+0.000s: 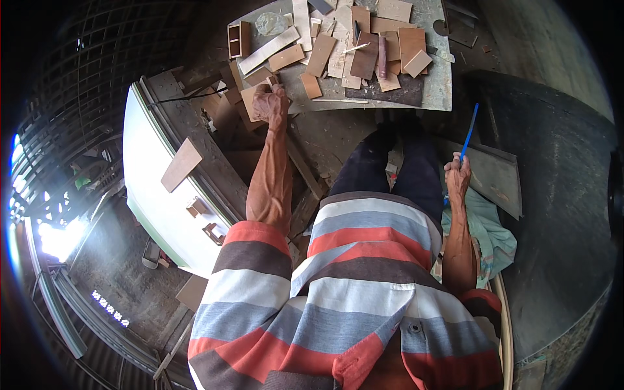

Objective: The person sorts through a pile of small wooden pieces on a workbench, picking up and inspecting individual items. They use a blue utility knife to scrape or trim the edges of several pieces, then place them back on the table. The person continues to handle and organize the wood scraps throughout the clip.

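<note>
My left hand (270, 104) is closed at the near left corner of the worktable (437, 91). A small piece of wood (272, 80) shows at its fingertips, partly hidden by them. Just beside that hand is a tan board (249, 103). Out to the right of my knees, my right hand (457, 175) grips a thin blue strip (470, 130), which points up and away from me. Most of its lower end is hidden in the fingers. Thin wooden pieces (320, 55) lie scattered over the table, with a dark red stick (382, 57) among them.
A small two-compartment wooden box (238, 40) and a crumpled clear plastic bag (270, 24) sit on the table's left. At left, a white panel (153, 162) carries a loose board (181, 165) and small wooden parts (213, 233). A green cloth (487, 234) and dark sheet (552, 195) are at right.
</note>
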A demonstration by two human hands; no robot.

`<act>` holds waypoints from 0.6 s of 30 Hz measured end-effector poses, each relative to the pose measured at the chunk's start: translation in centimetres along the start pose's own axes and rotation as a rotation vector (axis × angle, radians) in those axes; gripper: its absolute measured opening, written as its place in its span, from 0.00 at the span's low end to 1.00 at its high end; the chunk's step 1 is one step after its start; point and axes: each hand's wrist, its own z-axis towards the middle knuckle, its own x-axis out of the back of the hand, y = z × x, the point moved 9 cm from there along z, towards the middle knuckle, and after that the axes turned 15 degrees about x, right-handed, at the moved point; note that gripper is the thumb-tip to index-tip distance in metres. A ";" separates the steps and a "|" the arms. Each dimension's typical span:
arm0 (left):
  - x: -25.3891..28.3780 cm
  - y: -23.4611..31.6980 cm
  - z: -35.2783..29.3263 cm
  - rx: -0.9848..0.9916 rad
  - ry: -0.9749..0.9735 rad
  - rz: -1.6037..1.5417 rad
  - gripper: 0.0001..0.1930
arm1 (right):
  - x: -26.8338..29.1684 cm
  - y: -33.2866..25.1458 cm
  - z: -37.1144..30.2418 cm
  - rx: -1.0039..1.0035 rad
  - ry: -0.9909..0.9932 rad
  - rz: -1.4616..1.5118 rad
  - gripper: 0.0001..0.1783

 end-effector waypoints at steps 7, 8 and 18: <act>1.0 3.0 -3.1 -0.164 -0.309 -0.311 0.11 | 1.8 -3.0 -1.2 0.014 0.100 0.005 0.13; 0.1 3.1 -3.7 -0.180 -0.430 -0.415 0.11 | 2.0 -3.6 -1.4 0.053 0.124 0.007 0.14; -6.8 12.3 -18.3 -0.097 -1.164 -0.532 0.16 | -3.3 -18.0 -0.7 0.234 -0.164 0.097 0.16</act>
